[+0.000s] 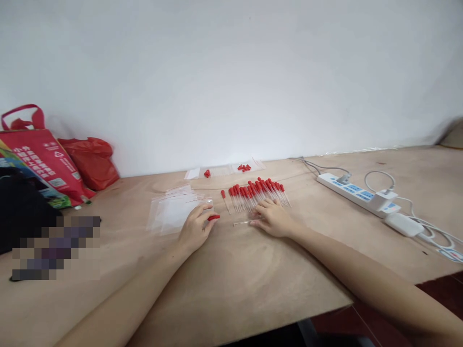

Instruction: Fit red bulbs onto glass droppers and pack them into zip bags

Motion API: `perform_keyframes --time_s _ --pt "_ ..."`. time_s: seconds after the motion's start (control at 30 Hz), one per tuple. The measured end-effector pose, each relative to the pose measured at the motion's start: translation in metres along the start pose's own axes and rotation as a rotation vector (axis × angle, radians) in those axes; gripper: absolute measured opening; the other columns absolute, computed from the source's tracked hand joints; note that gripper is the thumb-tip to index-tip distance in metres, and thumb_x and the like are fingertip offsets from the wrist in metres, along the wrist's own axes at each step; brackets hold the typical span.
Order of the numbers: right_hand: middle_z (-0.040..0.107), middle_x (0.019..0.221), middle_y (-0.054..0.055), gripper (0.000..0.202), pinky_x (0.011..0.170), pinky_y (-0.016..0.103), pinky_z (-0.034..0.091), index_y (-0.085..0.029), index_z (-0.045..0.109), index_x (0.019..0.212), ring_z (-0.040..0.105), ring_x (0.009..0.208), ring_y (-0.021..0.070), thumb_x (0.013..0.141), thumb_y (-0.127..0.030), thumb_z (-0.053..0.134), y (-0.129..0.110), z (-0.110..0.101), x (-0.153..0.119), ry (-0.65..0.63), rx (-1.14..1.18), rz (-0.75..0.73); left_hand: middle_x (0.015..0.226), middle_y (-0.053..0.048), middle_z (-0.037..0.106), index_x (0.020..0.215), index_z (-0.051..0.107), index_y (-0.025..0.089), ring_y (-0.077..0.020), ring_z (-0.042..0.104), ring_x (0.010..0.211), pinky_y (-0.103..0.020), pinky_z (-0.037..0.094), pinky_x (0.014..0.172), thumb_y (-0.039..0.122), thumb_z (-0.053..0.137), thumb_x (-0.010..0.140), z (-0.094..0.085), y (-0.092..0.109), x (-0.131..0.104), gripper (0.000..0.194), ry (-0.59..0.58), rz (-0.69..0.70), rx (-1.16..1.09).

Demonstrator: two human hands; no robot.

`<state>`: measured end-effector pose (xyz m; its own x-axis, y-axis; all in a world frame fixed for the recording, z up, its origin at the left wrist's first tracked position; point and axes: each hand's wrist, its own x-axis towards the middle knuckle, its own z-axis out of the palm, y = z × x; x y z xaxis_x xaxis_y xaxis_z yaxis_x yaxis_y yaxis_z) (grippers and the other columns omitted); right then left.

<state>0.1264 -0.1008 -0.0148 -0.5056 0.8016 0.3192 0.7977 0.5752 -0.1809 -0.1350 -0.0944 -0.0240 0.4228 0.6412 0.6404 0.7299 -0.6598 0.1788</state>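
My left hand (195, 227) is closed on a red rubber dropper bulb (213, 218), which sticks out between thumb and fingers toward the right. Under the fingers of my right hand (273, 220) is a clear thin glass dropper tube (240, 223), its free end pointing left along the table. Just beyond that hand lies a row of droppers (249, 192) with red bulbs at their far ends. One dropper (223, 194) rests a little apart at the row's left. Flat clear zip bags (173, 212) overlap beside my left hand.
Near the wall lie loose red bulbs (244, 167) on a clear bag and another red cluster (207, 173). A white power strip (352, 189) with cables and a white adapter (403, 224) occupies the right. A red shopping bag (47, 164) and red plastic bag (92, 161) stand left.
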Motion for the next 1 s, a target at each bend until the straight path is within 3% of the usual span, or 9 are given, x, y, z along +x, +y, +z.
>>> perform_keyframes --time_s 0.17,0.27,0.43,0.57,0.8,1.0 --pt "0.057 0.090 0.003 0.029 0.073 0.032 0.026 -0.020 0.056 0.083 0.048 0.087 0.0183 0.071 -0.046 0.059 -0.010 0.004 0.016 -0.103 0.123 0.059 0.100 -0.008 0.056 0.083 0.061 0.018 -0.0206 0.054 0.096 -0.039 0.046 0.083 0.019 0.049 0.082 0.001 0.007 0.000 0.012 -0.017 0.044 -0.027" --pt "0.057 0.085 0.003 0.022 0.072 0.032 0.025 -0.019 0.056 0.079 0.048 0.086 0.0180 0.077 -0.041 0.054 -0.012 0.010 0.021 -0.141 0.095 0.051 0.098 -0.008 0.057 0.082 0.061 0.018 -0.0207 0.053 0.096 -0.039 0.045 0.083 0.019 0.050 0.081 0.002 0.010 0.001 0.011 -0.012 0.068 -0.041" --pt "0.057 0.087 0.006 0.019 0.074 0.033 0.023 -0.017 0.054 0.080 0.047 0.087 0.0189 0.084 -0.034 0.045 -0.019 0.018 0.019 0.040 0.008 0.026 0.093 -0.007 0.060 0.081 0.059 0.018 -0.0203 0.054 0.095 -0.038 0.044 0.084 0.021 0.051 0.082 0.002 0.013 0.002 0.009 0.006 0.102 -0.066" --pt "0.059 0.083 0.004 0.016 0.078 0.034 0.021 -0.015 0.049 0.083 0.050 0.077 0.0145 0.087 -0.027 0.039 -0.028 0.023 0.017 0.166 0.088 0.017 0.086 -0.004 0.064 0.083 0.056 0.019 -0.0207 0.057 0.092 -0.045 0.036 0.092 0.023 0.050 0.082 0.005 0.014 0.001 0.008 0.003 0.079 -0.049" --pt "0.059 0.085 0.002 0.011 0.080 0.033 0.020 -0.016 0.047 0.082 0.051 0.076 0.0135 0.085 -0.024 0.041 -0.032 0.029 0.018 0.206 0.163 -0.034 0.079 -0.002 0.065 0.085 0.055 0.018 -0.0153 0.060 0.075 -0.043 0.034 0.092 0.023 0.047 0.083 0.005 0.017 0.001 0.010 -0.023 0.036 -0.072" --pt "0.059 0.076 -0.001 0.011 0.076 0.030 0.021 -0.016 0.049 0.078 0.049 0.064 0.0096 0.084 -0.026 0.046 -0.030 0.028 0.016 0.198 0.297 -0.040 0.075 -0.002 0.067 0.087 0.059 0.019 -0.0146 0.060 0.069 -0.038 0.037 0.084 0.027 0.045 0.086 0.006 0.017 0.002 0.016 -0.010 0.099 -0.082"
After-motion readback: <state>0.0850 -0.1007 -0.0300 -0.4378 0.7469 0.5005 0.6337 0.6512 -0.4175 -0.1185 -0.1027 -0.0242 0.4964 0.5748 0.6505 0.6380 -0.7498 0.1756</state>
